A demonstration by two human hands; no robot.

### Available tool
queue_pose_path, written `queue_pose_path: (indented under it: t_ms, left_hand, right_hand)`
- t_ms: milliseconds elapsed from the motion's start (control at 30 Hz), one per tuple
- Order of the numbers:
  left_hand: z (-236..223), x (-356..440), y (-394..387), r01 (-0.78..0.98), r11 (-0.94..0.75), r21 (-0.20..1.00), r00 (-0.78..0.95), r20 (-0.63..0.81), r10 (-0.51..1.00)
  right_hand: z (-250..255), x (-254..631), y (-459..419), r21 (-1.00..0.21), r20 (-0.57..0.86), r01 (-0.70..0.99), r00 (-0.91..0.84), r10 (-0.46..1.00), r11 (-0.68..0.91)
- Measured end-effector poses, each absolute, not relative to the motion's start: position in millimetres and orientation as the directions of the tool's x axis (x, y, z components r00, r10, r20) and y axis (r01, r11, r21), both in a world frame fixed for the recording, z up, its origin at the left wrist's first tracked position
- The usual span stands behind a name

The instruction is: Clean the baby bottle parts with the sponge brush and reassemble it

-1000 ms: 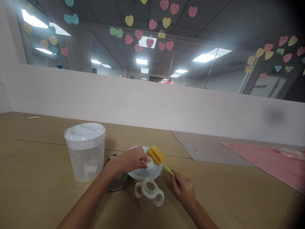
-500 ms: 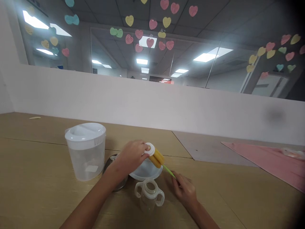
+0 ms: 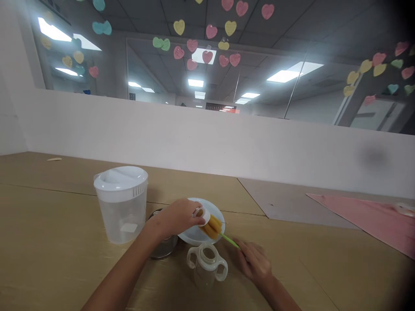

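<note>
Okay, left hand (image 3: 180, 218): centre of frame, fingers bent and closed around the small white cap (image 3: 205, 217).
Right hand (image 3: 256, 262): lower right of centre, fingers curled shut on the green handle (image 3: 230, 240) of the brush.
Brush head (image 3: 215, 228): yellow sponge, tilted, its upper-left end up against the cap (can't tell how far inside).
Cap and brush location: mid-frame, over the pale bowl (image 3: 191, 235).
Bottle (image 3: 206, 264): lower centre, clear, two-handled, upright, mouth uncovered, just in front of the bowl.
Metal dish (image 3: 166, 249): left of the bowl, partly hidden by the left arm.
Pitcher (image 3: 121, 209): left of centre, lidded, translucent, upright.
Worktop (image 3: 58, 246): brown, spans the lower frame.
Pink sheet (image 3: 366, 220): right side.
Window (image 3: 253, 39): across the top, heart-shaped notes (image 3: 235, 59) stuck on.
</note>
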State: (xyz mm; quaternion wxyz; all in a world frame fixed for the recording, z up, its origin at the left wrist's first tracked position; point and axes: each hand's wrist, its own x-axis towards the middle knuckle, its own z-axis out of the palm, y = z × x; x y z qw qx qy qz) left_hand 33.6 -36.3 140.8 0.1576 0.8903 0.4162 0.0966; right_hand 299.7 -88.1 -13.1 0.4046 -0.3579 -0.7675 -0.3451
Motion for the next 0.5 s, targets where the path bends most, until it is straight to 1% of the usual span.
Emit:
queue_pose_path:
  t_ms: [100, 167, 267, 333, 400, 500]
  left_hand:
    - [139, 21, -30, 0.698, -0.603, 0.386, 0.653, 0.003, 0.758]
    - [138, 11, -26, 0.768, -0.55, 0.328, 0.585, -0.007, 0.811]
    - [136, -1, -20, 0.887, -0.428, 0.171, 0.438, -0.02, 0.899]
    - [134, -4, -14, 0.937, -0.335, 0.102, 0.341, -0.051, 0.939]
    - [130, -5, -7, 0.955, -0.284, 0.082, 0.291, -0.107, 0.951]
    - [121, 1, 5, 0.961, -0.266, 0.079, 0.277, -0.211, 0.937]
  right_hand:
    - [-12, 299, -88, 0.27, 0.851, 0.817, -0.45, 0.271, 0.509]
    - [-12, 299, -87, 0.256, 0.86, 0.82, -0.435, 0.266, 0.511]
    - [-12, 300, -86, 0.204, 0.891, 0.838, -0.373, 0.259, 0.505]
    - [-11, 301, -85, 0.178, 0.9, 0.848, -0.345, 0.266, 0.498]
    - [-11, 301, -85, 0.179, 0.896, 0.843, -0.353, 0.27, 0.508]
    - [-12, 302, -84, 0.199, 0.891, 0.832, -0.373, 0.258, 0.518]
